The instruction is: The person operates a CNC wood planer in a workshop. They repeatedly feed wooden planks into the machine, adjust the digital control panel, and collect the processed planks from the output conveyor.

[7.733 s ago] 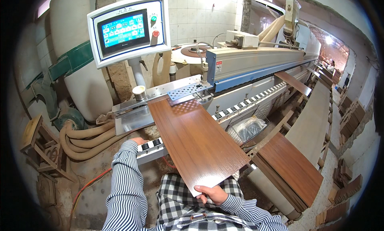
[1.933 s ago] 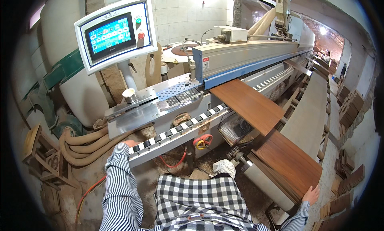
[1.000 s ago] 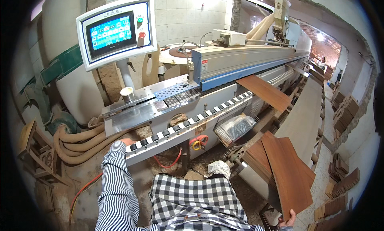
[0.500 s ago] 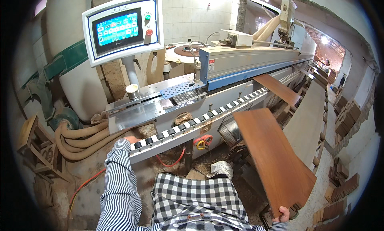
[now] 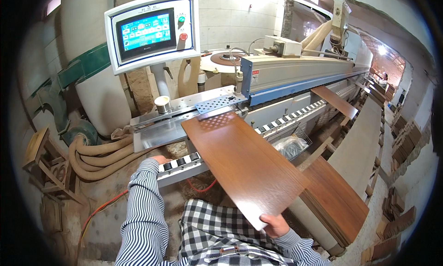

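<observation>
My right hand grips the near corner of a glossy brown board, whose far end lies at the perforated blue plate of the long machine. My left hand holds the near end of the roller rail, its fingers mostly hidden; the board crosses this rail. Above stands a control panel with a screen and buttons, and below it a small cup. Another brown board lies farther along the machine's blue-edged beam.
A stack of brown boards lies at my right on a long roller conveyor. More stacked boards line the right wall. Thick hoses and a wooden stool are at left. A co-worker is far down the room.
My right hand has lifted a board off the stack and swung it left and forward onto the machine's near end. The earlier board has travelled away along the machine. My left hand stays.
</observation>
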A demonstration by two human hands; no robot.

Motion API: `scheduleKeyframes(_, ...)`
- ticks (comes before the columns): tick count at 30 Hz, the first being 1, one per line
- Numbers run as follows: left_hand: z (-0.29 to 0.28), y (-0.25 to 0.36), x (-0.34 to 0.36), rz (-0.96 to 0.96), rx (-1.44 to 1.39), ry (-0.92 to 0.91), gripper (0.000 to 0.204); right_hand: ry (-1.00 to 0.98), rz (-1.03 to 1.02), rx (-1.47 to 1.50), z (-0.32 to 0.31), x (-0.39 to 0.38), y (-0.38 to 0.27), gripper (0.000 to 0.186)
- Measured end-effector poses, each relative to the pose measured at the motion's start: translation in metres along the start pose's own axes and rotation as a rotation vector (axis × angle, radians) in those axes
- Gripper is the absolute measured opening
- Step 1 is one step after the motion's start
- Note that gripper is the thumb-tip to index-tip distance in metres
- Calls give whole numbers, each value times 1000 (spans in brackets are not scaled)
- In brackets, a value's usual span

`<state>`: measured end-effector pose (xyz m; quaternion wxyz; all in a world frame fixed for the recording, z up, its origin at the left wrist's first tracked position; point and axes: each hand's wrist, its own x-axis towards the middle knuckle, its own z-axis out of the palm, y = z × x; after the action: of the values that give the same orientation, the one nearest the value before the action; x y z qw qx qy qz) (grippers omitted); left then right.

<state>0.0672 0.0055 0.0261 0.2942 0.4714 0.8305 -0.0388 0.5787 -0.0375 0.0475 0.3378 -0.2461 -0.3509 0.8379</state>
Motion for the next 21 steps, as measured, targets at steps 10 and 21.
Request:
scheduleKeyframes(10, 2, -3, 1, 3, -5, 5, 56, -256, 308, -403, 48, 44, 5, 20)
scheduleKeyframes(21, -1, -1, 1, 5, 7, 2, 56, 2, 183, -324, 45, 39, 7, 20)
